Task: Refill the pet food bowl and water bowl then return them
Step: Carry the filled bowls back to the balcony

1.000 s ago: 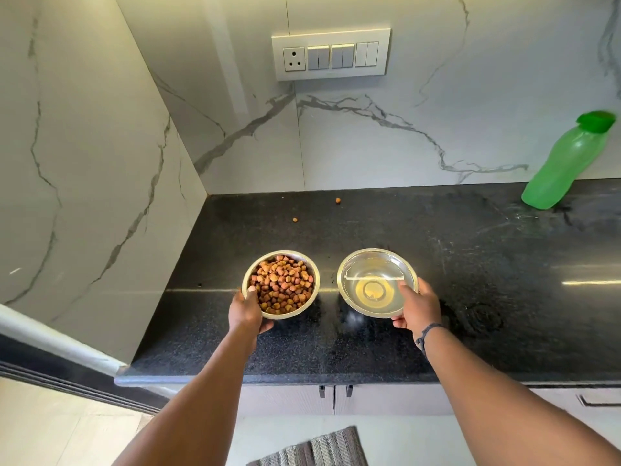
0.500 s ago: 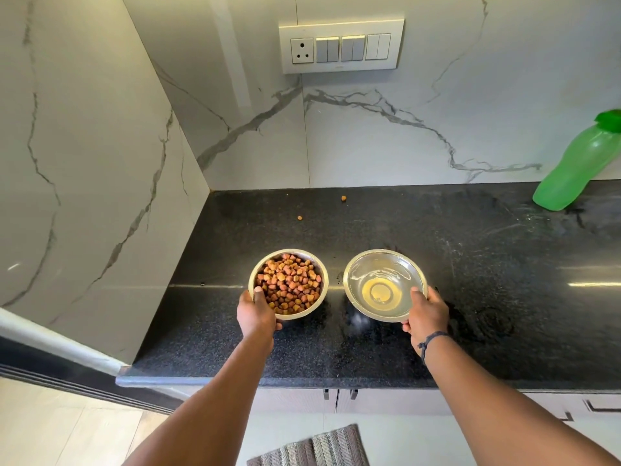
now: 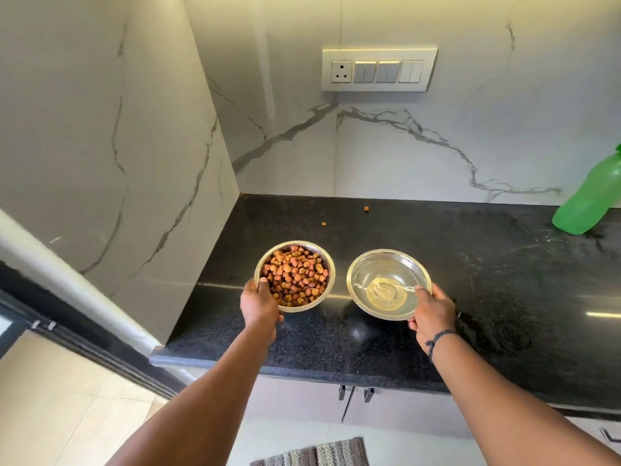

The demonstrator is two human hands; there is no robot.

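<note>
Both filled bowls came up off the counter (image 3: 420,348)
Left hand (image 3: 260,306) gripped the food bowl (image 3: 295,275), right hand (image 3: 431,314) the water bowl (image 3: 388,284), now nearer the counter's front edge; carrying back seemed next

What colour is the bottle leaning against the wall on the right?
Bright green. The plastic bottle shows at the right edge of the head view, cropped by the frame.

Food bowl (image 3: 314,255) left of water bowl (image 3: 386,264).
</note>
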